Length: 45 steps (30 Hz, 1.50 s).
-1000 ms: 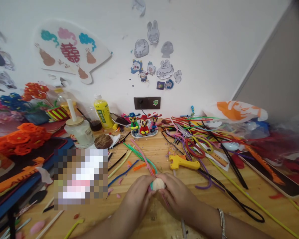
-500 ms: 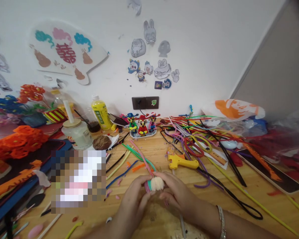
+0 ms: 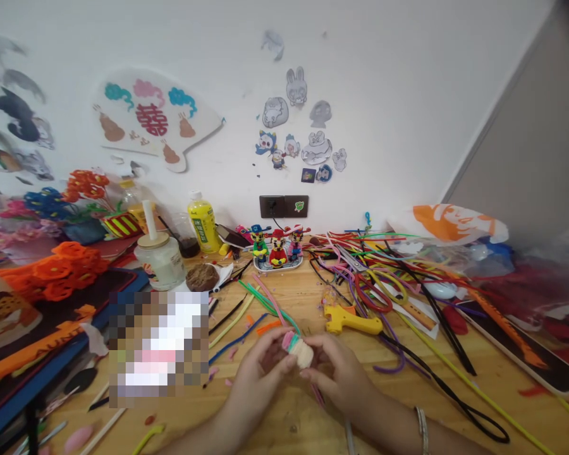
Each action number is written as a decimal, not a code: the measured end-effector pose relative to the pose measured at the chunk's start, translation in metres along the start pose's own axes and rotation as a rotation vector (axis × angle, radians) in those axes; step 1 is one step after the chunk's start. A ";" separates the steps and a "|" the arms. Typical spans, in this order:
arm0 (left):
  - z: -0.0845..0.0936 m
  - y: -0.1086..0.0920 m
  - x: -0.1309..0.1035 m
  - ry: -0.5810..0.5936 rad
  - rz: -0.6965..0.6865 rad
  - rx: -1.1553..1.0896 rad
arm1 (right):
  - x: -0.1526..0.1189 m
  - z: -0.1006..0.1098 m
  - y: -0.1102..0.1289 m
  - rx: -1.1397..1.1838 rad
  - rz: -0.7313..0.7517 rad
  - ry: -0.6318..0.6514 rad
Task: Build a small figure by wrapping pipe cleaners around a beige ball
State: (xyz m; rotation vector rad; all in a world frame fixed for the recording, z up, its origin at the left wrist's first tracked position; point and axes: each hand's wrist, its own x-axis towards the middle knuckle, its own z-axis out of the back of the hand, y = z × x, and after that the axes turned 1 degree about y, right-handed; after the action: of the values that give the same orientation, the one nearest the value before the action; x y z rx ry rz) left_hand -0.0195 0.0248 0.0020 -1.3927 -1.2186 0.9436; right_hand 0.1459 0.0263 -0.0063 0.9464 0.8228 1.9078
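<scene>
Low at the centre, both hands hold a small fuzzy pipe-cleaner roll (image 3: 303,352), cream with a teal band and a pink end. Its pink end is pinched by my left hand (image 3: 260,366), with the fingers closed. The cream end sits between the thumb and fingers of my right hand (image 3: 341,370). Pink and green pipe cleaners (image 3: 274,302) reach away behind the roll, and it is unclear whether they are fixed to it. A thin pink-purple strand shows below the right thumb. A yellow glue gun (image 3: 353,321) lies just beyond my right hand.
Three small pipe-cleaner figures (image 3: 277,251) stand on a tray at the back. A heap of coloured pipe cleaners (image 3: 379,272) and scissors covers the back right. A black cord (image 3: 448,379) loops at right. Left are a glass jar (image 3: 161,262), a yellow bottle (image 3: 203,221) and orange flowers (image 3: 61,272).
The roll has turned in my hands, so its pink end now points up and left and its cream end down and right. The whole view has shifted slightly.
</scene>
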 end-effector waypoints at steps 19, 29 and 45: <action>0.000 -0.003 0.003 0.236 0.128 -0.022 | 0.003 0.006 0.007 -0.405 0.305 -0.068; -0.001 0.002 0.001 0.172 -0.027 0.257 | 0.010 0.024 0.004 -0.361 0.385 0.171; -0.003 0.002 0.002 0.173 0.129 0.171 | 0.006 0.017 0.003 -0.322 0.363 0.089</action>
State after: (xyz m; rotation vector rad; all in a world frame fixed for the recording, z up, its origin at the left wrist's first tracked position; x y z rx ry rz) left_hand -0.0161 0.0260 0.0010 -1.3970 -0.9072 0.9712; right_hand 0.1571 0.0335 0.0070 0.8560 0.3883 2.3228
